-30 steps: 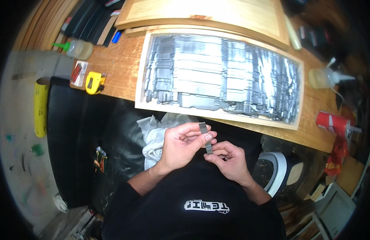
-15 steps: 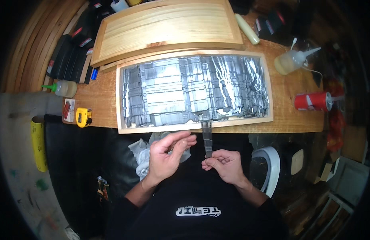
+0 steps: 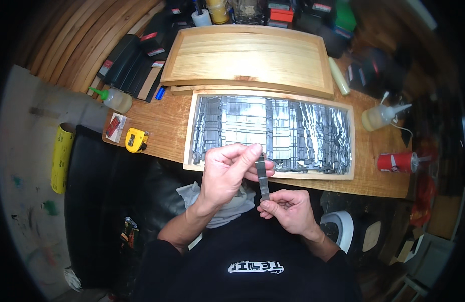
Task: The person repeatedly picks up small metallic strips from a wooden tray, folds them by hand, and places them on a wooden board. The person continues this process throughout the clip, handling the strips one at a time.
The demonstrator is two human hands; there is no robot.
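From my end of the head camera, I find the grey segmented strip (image 3: pixel 262 180) just right of the middle of the frame, running nearly upright between the two hands, its upper end in front of the near edge of the wooden tray (image 3: pixel 351 146). The right hand (image 3: pixel 288 207), lower and to the right, pinches the strip's bottom end between thumb and forefinger, the other fingers curled in. The left hand (image 3: pixel 231 168), nearer the centre, has its thumb by the top end and its fingers lying behind; at this size I can't tell whether they press on it or only steady it.

I judge the strip light, thin and smooth, with a metal-like sheen, so it could slide between dry fingertips. The bands across it suggest several short pieces lined up, which might shift or bend if squeezed in the middle. I'd hold it by its two ends, flat faces under the pads, without twisting.

Similar grey pieces (image 3: pixel 245 121) fill the tray in the centre of the frame; a yellow tape measure (image 3: pixel 136 140) sits on the table at left, and a crumpled cloth (image 3: pixel 227 212) lies below the left hand
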